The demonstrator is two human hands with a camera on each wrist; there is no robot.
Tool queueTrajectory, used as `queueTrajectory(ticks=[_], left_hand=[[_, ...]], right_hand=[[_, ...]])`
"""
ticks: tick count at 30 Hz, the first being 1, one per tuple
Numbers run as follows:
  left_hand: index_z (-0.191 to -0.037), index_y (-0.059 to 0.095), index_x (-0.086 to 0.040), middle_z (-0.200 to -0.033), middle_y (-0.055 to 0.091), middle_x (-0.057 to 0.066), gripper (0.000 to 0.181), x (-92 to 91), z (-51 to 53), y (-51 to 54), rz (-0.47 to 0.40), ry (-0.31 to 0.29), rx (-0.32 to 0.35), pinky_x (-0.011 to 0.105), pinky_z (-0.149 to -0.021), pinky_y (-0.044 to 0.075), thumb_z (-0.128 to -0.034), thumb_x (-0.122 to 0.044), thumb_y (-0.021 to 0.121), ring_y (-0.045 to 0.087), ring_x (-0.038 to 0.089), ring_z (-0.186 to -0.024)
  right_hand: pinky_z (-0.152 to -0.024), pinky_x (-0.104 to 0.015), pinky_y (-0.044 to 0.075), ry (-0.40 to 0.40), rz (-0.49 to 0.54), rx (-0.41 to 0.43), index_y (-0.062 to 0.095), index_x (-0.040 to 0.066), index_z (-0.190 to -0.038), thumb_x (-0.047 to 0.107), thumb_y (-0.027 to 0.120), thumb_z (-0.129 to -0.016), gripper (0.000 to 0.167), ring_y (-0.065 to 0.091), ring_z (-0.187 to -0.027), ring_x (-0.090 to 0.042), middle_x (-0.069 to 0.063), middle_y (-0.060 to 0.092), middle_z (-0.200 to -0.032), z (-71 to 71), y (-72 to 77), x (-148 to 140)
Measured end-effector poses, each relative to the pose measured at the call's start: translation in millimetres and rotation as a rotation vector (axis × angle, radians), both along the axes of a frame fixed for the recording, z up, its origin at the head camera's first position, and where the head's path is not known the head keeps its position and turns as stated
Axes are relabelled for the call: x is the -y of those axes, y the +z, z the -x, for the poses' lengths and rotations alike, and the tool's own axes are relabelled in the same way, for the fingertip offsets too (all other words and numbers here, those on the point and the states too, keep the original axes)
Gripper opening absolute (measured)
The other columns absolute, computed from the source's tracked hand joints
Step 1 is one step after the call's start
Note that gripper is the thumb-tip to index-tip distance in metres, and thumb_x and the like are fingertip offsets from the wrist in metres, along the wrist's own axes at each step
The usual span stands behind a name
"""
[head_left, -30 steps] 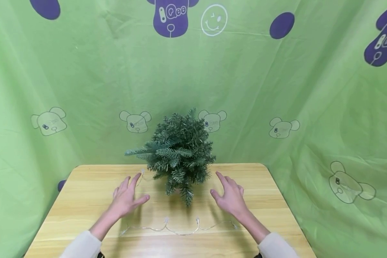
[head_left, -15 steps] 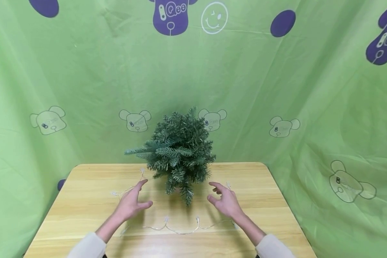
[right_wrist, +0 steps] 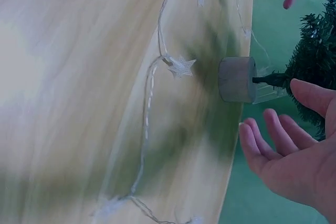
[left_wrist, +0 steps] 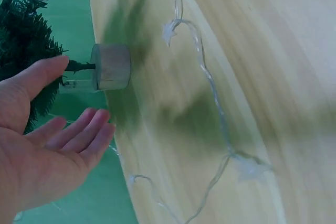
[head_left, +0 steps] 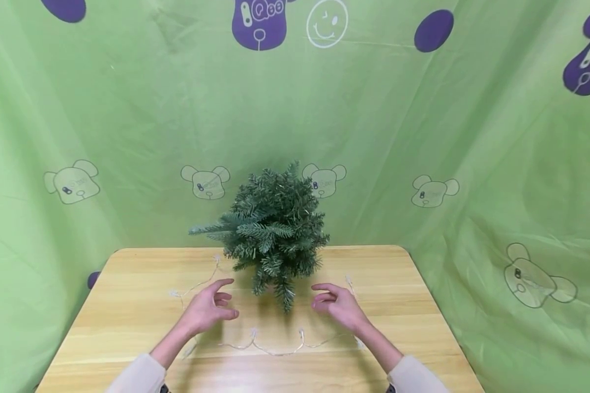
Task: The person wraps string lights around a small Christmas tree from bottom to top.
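Observation:
A small artificial Christmas tree [head_left: 277, 224] stands towards the back of the wooden table. Its round, pale base [left_wrist: 113, 66] shows in both wrist views. My left hand [head_left: 206, 310] hovers at the tree's front left, fingers relaxed and apart from the thumb, holding nothing. Mirroring it at the front right, my right hand [head_left: 340, 307] has loosely bent fingers and also holds nothing. A string of star lights [head_left: 277, 353] lies in a loop on the table around the tree, with clear star-shaped pieces [right_wrist: 181, 67] along its wire.
The wooden table [head_left: 128, 327] has rounded back corners. Green printed cloth [head_left: 373, 109] hangs behind it and along both sides. A clear box-like piece [left_wrist: 79, 86] shows beside the tree base in the wrist views.
Both hands have moved inward, nearer to each other in front of the tree, and their fingers have bent a little more. Tree and light string stay in place.

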State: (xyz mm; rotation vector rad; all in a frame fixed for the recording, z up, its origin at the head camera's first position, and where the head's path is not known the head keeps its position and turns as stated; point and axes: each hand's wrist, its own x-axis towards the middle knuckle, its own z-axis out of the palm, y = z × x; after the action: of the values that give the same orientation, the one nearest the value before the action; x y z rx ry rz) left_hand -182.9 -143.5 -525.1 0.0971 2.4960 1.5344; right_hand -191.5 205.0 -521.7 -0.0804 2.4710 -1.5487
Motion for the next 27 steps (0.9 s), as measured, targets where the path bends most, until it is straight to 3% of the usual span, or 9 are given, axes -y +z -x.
queueTrajectory(ticks=[7, 13, 16, 23, 27], left_hand=[[-0.141, 0.053, -0.001, -0.124, 0.066, 0.029, 0.077, 4.8, -2.6, -15.0, -0.074, -0.093, 0.114, 0.048, -0.091, 0.059, -0.0717, -0.006, 0.087, 0.071, 0.032, -0.103], [-0.130, 0.060, 0.002, -0.113, 0.071, 0.023, 0.062, 8.7, -6.7, -30.5, -0.037, -0.159, 0.144, 0.050, -0.089, 0.059, -0.0730, -0.004, 0.084, 0.072, 0.025, -0.093], [-0.125, 0.063, 0.001, -0.106, 0.072, 0.017, 0.055, 10.4, -9.1, -36.7, -0.017, -0.165, 0.158, 0.045, -0.085, 0.060, -0.0732, -0.001, 0.083, 0.070, 0.022, -0.089], [-0.118, 0.065, 0.003, -0.095, 0.070, 0.013, 0.048, 10.9, -13.4, -45.9, -0.023, -0.172, 0.173, 0.036, -0.077, 0.060, -0.0723, 0.004, 0.081, 0.067, 0.019, -0.080], [-0.114, 0.066, 0.003, -0.092, 0.070, 0.013, 0.045, 10.3, -15.3, -50.5, -0.017, -0.179, 0.165, 0.036, -0.077, 0.060, -0.0712, 0.004, 0.081, 0.066, 0.018, -0.078]], right_hand=[[-0.088, -0.033, 0.059, 0.072, 0.031, 0.039, 0.062, -0.004, -0.130, 0.012, 0.076, -0.085, 0.049, 0.072, -0.097, -0.022, -0.017, 0.075, -0.111, -6.6, -17.3, -2], [-0.087, -0.045, 0.060, 0.127, 0.063, 0.096, 0.059, -0.009, -0.130, 0.010, 0.075, -0.085, 0.051, 0.072, -0.091, -0.027, -0.023, 0.073, -0.109, -14.8, -28.6, 0], [-0.085, -0.045, 0.061, 0.137, 0.047, 0.098, 0.059, -0.010, -0.128, 0.010, 0.076, -0.085, 0.050, 0.072, -0.090, -0.027, -0.022, 0.073, -0.108, -17.7, -33.4, 0], [-0.079, -0.033, 0.061, 0.138, 0.006, 0.102, 0.064, -0.008, -0.120, 0.006, 0.075, -0.084, 0.040, 0.070, -0.087, -0.019, -0.021, 0.073, -0.104, -22.4, -44.9, -1], [-0.077, -0.036, 0.062, 0.142, 0.003, 0.115, 0.068, -0.007, -0.113, 0.002, 0.075, -0.082, 0.033, 0.071, -0.083, -0.018, -0.022, 0.074, -0.100, -24.8, -50.8, 2]])
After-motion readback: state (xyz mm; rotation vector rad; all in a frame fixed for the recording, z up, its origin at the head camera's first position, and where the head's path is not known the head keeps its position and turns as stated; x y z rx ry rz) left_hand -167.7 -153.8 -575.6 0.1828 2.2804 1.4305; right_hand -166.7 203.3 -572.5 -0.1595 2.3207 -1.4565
